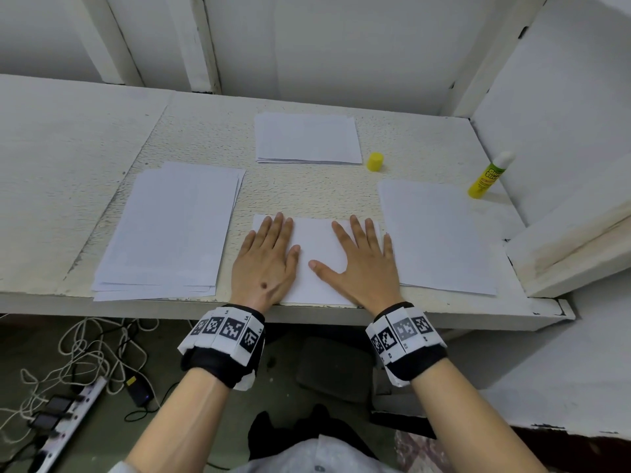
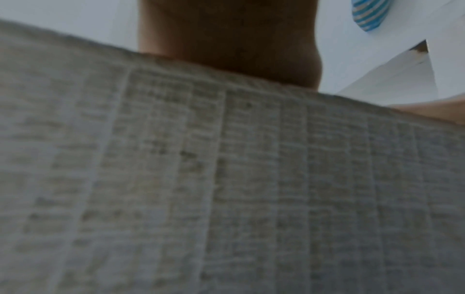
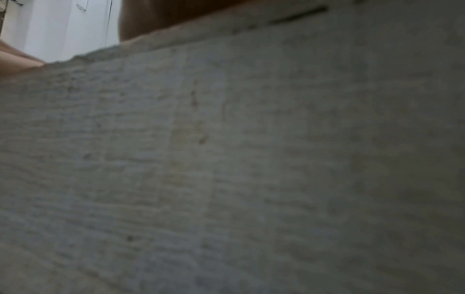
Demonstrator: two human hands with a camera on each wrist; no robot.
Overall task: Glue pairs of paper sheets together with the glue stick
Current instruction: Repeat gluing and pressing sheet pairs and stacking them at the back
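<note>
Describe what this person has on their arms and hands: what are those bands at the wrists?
Both hands are bare: no gloves, no rings visible. The forearms are bare too, with no sleeves. Each wrist carries a black fabric strap, the left wrist band and the right wrist band, wrapped with white blocky panels. Each panel bears a square black-and-white coded marker, with tiny lettering too small to read. No cables show.

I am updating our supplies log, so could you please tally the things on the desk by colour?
White: 4, the left paper stack, the far stack, the right stack and the sheet under both hands.
Yellow: 2, the uncapped glue stick and its cap.
Total: 6.
</note>
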